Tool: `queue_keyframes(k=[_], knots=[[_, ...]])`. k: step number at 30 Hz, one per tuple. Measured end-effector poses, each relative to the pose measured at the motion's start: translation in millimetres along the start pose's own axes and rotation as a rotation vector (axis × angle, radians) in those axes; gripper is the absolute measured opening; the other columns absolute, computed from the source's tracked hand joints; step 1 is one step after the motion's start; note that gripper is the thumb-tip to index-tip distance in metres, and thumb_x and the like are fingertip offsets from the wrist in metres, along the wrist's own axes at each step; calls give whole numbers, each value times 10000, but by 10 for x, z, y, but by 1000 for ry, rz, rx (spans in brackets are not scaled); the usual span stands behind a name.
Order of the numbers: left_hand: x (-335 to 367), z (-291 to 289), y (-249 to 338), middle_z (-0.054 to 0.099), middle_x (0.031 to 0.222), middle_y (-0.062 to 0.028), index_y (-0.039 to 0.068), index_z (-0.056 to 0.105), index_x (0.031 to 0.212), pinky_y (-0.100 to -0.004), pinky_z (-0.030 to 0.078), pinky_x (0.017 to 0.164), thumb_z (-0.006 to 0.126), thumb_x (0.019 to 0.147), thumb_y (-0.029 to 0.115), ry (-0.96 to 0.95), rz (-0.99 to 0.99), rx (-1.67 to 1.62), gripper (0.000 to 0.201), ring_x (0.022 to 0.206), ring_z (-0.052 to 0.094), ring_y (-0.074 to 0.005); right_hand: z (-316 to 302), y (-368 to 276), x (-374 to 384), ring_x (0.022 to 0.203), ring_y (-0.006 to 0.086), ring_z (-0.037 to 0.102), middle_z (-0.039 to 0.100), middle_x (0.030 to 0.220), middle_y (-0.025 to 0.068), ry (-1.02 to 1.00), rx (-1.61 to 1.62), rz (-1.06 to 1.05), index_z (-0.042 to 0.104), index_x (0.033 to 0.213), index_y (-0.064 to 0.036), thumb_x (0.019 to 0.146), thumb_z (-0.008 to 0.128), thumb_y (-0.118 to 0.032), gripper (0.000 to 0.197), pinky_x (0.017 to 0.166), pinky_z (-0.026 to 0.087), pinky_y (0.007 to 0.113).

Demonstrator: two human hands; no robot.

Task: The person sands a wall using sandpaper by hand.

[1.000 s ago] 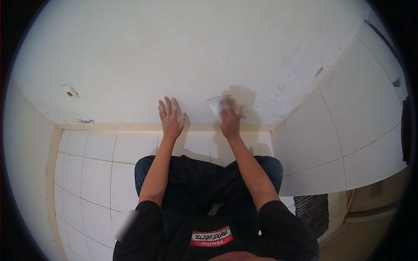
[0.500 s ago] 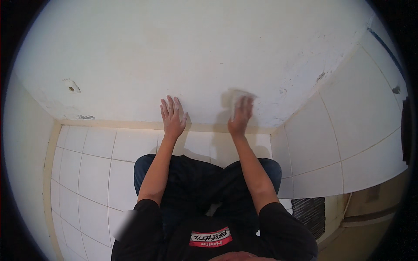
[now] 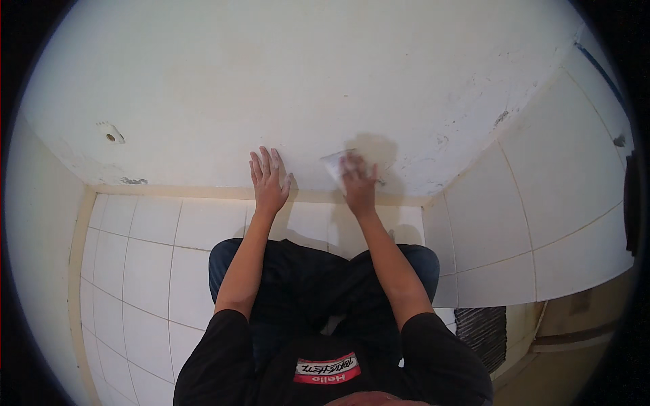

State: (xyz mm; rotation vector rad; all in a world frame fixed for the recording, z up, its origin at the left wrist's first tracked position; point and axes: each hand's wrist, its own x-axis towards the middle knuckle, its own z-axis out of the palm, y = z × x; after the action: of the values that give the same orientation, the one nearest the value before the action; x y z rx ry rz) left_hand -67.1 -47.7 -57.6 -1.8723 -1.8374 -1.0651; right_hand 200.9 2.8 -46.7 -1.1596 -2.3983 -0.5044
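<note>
Against the lower part of the white wall (image 3: 223,88), my right hand (image 3: 360,186) presses a pale, stiff-edged sheet (image 3: 331,162) that looks like sandpaper. One pointed corner sticks out left of the fingers; the rest is under the hand, and the fingertips are blurred. My left hand (image 3: 269,181) rests on the wall a short way to the left, fingers stretched and spread, holding nothing. White dust appears on its fingertips. Scuffs and flaked paint mark the wall to the right of my right hand.
A cream skirting strip (image 3: 210,193) runs along the wall's foot. White tiles (image 3: 145,271) cover the floor at left, and a tiled panel (image 3: 487,223) closes the right side. A wall fitting (image 3: 110,134) juts out at left. A dark ribbed mat (image 3: 481,335) lies at lower right.
My right hand has slid left along the wall with the pale sheet, whose corner now points left. My left hand stays in place.
</note>
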Motion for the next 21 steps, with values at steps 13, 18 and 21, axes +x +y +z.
queue_keyframes(k=[13, 18, 21], knots=[[14, 3, 29, 115, 1707, -246, 60, 204, 1643, -596, 119, 1251, 690, 932, 299, 16, -14, -22, 894, 1562, 44, -507, -119, 186, 52, 1574, 430, 156, 256, 1686, 204, 332, 205, 347, 329, 1592, -23, 681, 678, -33, 976, 1236, 61, 631], [-3, -16, 5, 92, 1705, -265, 42, 175, 1646, -600, 126, 1247, 699, 924, 298, -10, -8, 0, 928, 1561, 34, -515, 157, -283, -14, 1561, 346, 249, 348, 1662, 125, 72, 106, 27, 458, 1534, -60, 772, 650, -72, 786, 1240, 130, 610], [9, -2, 23, 90, 1705, -266, 42, 172, 1646, -601, 124, 1248, 704, 918, 297, -11, -3, -5, 937, 1560, 34, -517, 248, -364, -66, 1510, 241, 357, 386, 1645, 15, -54, 41, -161, 483, 1524, -107, 927, 522, -134, 599, 1218, 216, 608]])
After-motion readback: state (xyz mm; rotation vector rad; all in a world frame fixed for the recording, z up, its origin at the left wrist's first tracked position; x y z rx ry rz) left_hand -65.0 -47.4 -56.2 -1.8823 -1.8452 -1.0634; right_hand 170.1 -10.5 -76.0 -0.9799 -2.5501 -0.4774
